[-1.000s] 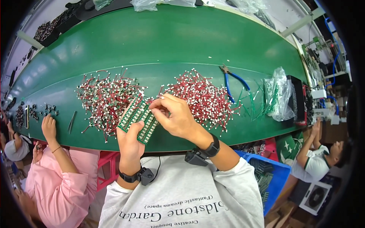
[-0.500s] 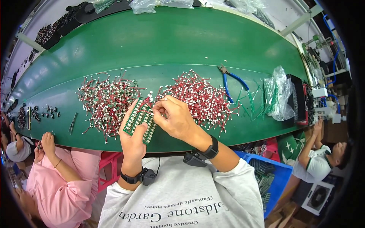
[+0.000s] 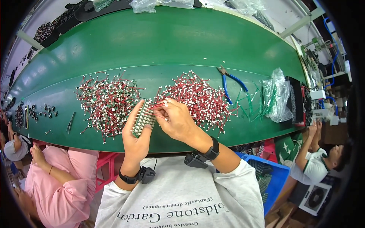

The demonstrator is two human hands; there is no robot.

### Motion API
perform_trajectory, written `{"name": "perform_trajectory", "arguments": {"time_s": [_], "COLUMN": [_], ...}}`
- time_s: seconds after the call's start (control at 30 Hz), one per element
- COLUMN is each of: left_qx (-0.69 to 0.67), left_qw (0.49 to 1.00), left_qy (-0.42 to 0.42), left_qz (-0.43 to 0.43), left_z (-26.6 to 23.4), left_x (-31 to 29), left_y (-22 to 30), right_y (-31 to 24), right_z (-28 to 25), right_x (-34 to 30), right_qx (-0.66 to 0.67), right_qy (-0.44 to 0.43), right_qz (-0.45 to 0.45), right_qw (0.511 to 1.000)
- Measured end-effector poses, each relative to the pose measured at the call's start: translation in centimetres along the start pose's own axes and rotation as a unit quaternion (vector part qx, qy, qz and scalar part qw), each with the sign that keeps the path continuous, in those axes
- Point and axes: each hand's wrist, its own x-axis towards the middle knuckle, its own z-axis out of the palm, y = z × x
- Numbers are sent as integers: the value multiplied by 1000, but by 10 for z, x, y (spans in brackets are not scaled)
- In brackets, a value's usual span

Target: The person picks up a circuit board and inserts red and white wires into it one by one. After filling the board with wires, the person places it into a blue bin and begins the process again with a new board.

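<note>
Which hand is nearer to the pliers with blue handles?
Right. The right hand is left of the pliers and lower in the picture; the left hand is farther left, holding a circuit board.

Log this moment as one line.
left hand: holds circuit board | right hand: pinches red wires | on table: left wire pile, right wire pile, pliers

A pale grey shirt (image 3: 178, 180) bears dark lettering (image 3: 155, 217), and black wristbands (image 3: 213, 147) carry boxy modules (image 3: 195, 161) (also black)
</note>
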Motion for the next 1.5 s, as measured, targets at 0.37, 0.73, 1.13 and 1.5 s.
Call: {"name": "perform_trajectory", "arguments": {"time_s": [0.37, 0.73, 1.13, 1.5], "left_qx": [-7, -106, -252, -232], "left_qw": [997, 977, 954, 965], "left_qy": [73, 187, 147, 101], "left_qz": [-23, -10, -75, -69], "left_z": [-23, -60, -42, -11], "left_x": [-18, -15, 5, 2], "left_y": [-5, 5, 2, 4], "right_y": [1, 46, -4, -19], "right_z": [14, 23, 2, 3], "right_x": [-5, 21, 19, 0], "right_qx": [-41, -142, 176, 19], "right_qy": [-19, -4, 40, 0], "right_qz": [-7, 34, 169, 40], "right_qw": [999, 989, 969, 999]}}
